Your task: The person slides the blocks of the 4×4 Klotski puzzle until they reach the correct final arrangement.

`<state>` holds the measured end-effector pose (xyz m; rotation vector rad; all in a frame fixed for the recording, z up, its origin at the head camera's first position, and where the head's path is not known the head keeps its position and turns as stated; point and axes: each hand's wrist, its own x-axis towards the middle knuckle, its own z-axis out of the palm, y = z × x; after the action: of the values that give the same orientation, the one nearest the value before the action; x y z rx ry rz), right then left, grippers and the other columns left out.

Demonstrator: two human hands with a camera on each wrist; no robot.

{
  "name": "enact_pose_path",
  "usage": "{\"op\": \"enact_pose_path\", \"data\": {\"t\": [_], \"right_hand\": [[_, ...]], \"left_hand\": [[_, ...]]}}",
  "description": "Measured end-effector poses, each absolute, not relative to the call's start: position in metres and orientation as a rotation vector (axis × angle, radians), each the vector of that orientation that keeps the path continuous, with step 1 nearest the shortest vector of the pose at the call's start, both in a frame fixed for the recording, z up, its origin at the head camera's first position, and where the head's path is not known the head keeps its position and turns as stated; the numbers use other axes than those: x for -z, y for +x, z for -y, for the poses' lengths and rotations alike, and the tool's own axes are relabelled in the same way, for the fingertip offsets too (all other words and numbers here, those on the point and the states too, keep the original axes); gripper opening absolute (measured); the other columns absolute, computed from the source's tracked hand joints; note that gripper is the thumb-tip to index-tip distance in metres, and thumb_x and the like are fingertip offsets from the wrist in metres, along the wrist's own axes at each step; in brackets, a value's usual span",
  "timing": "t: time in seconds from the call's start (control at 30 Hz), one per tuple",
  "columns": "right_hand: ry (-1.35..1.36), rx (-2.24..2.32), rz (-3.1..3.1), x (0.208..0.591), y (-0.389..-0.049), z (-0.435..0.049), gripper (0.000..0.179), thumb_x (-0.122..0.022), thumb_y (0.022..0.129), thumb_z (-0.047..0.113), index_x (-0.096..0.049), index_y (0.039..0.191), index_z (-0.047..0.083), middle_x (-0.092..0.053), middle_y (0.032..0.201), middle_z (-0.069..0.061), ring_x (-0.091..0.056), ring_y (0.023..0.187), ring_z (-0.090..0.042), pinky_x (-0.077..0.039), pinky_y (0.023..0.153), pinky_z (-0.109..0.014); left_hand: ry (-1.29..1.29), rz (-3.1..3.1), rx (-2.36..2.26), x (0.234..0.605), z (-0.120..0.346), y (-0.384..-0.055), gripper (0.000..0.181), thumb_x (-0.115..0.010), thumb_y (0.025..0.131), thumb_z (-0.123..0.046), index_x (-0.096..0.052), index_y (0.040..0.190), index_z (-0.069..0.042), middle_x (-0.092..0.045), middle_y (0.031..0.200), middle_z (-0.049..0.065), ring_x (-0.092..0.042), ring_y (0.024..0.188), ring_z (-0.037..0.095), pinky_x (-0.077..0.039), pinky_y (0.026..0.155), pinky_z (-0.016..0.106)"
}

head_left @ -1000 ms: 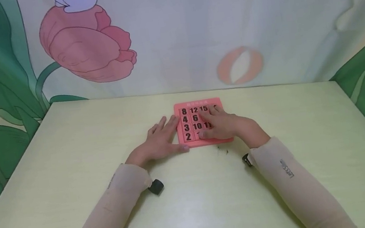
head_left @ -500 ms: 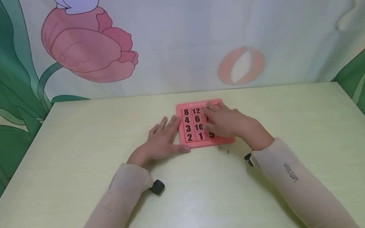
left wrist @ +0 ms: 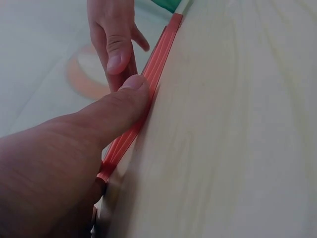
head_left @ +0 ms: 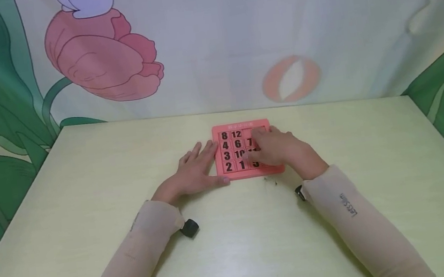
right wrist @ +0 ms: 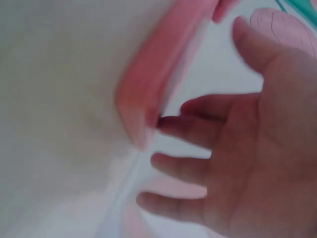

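A pink sliding number puzzle (head_left: 237,144) lies flat near the table's far edge, its black-numbered tiles set in a frame. My left hand (head_left: 193,173) rests at its left side, fingers fairly straight against that edge, thumb at the near left corner. In the left wrist view the left thumb (left wrist: 119,106) touches the red side of the frame. Over the puzzle's right part is my right hand (head_left: 280,147), fingertips at the upper tiles, hiding the right column. The right wrist view has its fingers (right wrist: 188,131) spread and loosely extended. A bare slot shows right of the 12.
The pale table (head_left: 237,250) spreads around the puzzle. Small dark specks (head_left: 270,181) lie just below its near edge. A curtain (head_left: 208,41) with printed flowers hangs behind the table. A black wrist device (head_left: 189,228) sits at the left cuff.
The right hand has drawn back slightly to the right from the middle tiles. The 15 tile, visible earlier beside the 12, no longer shows there. The left hand stays in place.
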<state>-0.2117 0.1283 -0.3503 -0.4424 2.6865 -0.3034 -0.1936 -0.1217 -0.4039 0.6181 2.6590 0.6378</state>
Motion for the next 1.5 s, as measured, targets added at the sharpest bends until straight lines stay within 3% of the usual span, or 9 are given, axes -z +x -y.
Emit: {"op": "enact_pose_path", "data": {"t": [0.1,0.33,0.67,0.8,0.93,1.03,1.17,1.27,1.5], "right_hand": [[-0.363,0.268,-2.741,0.346,-0.212,-0.133,0.074,-0.055,0.100,0.054,-0.040,0.150,0.001,-0.057,0.131,-0.018,-0.033,0.139,-0.044,-0.024,0.109,-0.071],[-0.504,0.249,-2.735,0.349,-0.213,-0.123,0.076,-0.052,0.103,0.051,-0.032,0.157,0.003,-0.020,0.165,-0.020,-0.014,0.150,-0.044,-0.022,0.109,-0.073],[-0.600,0.236,-2.663,0.353,-0.211,-0.090,0.077,-0.049,0.103,0.051,-0.022,0.161,0.007,-0.014,0.167,-0.014,-0.004,0.152,-0.040,-0.013,0.118,-0.062],[-0.523,0.220,-2.666,0.350,-0.214,-0.093,0.076,-0.051,0.102,0.052,-0.030,0.159,0.007,-0.019,0.167,-0.013,-0.010,0.151,-0.041,-0.015,0.115,-0.067],[-0.418,0.225,-2.710,0.346,-0.216,-0.102,0.054,-0.056,0.101,0.048,-0.062,0.131,0.004,-0.048,0.146,-0.016,-0.027,0.141,-0.040,-0.018,0.110,-0.073],[-0.374,0.204,-2.736,0.345,-0.216,-0.104,0.041,-0.056,0.101,0.046,-0.067,0.104,0.007,-0.057,0.127,-0.017,-0.032,0.136,-0.039,-0.020,0.110,-0.071],[-0.461,0.195,-2.749,0.345,-0.214,-0.096,0.052,-0.055,0.102,0.047,-0.064,0.130,0.004,-0.047,0.148,-0.020,-0.023,0.145,-0.041,-0.021,0.112,-0.068],[-0.592,0.221,-2.723,0.346,-0.212,-0.087,0.068,-0.052,0.103,0.047,-0.040,0.155,0.005,-0.024,0.164,-0.016,-0.009,0.152,-0.040,-0.017,0.116,-0.064],[-0.669,0.235,-2.689,0.348,-0.215,-0.073,0.064,-0.039,0.108,0.043,-0.025,0.161,0.010,-0.014,0.168,-0.011,-0.002,0.152,-0.039,-0.014,0.118,-0.061]], "left_hand": [[0.619,-2.665,-0.637,0.404,0.122,-0.194,0.108,-0.062,0.087,-0.070,-0.003,0.164,-0.022,0.003,0.169,-0.002,0.014,0.153,0.024,0.006,0.120,0.049],[0.619,-2.664,-0.635,0.405,0.123,-0.195,0.108,-0.061,0.087,-0.071,-0.003,0.164,-0.022,0.003,0.169,-0.002,0.015,0.153,0.024,0.007,0.120,0.049],[0.616,-2.649,-0.629,0.407,0.121,-0.192,0.109,-0.061,0.086,-0.073,-0.004,0.164,-0.023,0.002,0.170,-0.001,0.015,0.153,0.026,0.004,0.120,0.052],[0.630,-2.665,-0.616,0.405,0.120,-0.192,0.108,-0.059,0.087,-0.073,-0.004,0.164,-0.023,0.001,0.170,-0.002,0.014,0.153,0.025,0.004,0.120,0.051],[0.636,-2.673,-0.613,0.403,0.121,-0.193,0.107,-0.058,0.089,-0.072,-0.002,0.164,-0.021,0.002,0.169,-0.001,0.013,0.153,0.026,0.005,0.120,0.050],[0.628,-2.670,-0.609,0.403,0.121,-0.193,0.106,-0.058,0.089,-0.071,-0.002,0.164,-0.020,0.002,0.169,-0.001,0.014,0.153,0.026,0.006,0.120,0.049],[0.621,-2.669,-0.603,0.403,0.122,-0.193,0.106,-0.057,0.089,-0.071,-0.002,0.164,-0.020,0.002,0.169,-0.001,0.014,0.153,0.026,0.006,0.120,0.050],[0.638,-2.664,-0.597,0.403,0.121,-0.194,0.105,-0.056,0.090,-0.071,-0.002,0.164,-0.019,0.002,0.169,0.000,0.013,0.153,0.028,0.004,0.120,0.053],[0.691,-2.673,-0.580,0.401,0.122,-0.194,0.098,-0.053,0.095,-0.063,-0.003,0.164,-0.015,0.001,0.170,0.003,0.011,0.153,0.031,0.002,0.119,0.056]]}}
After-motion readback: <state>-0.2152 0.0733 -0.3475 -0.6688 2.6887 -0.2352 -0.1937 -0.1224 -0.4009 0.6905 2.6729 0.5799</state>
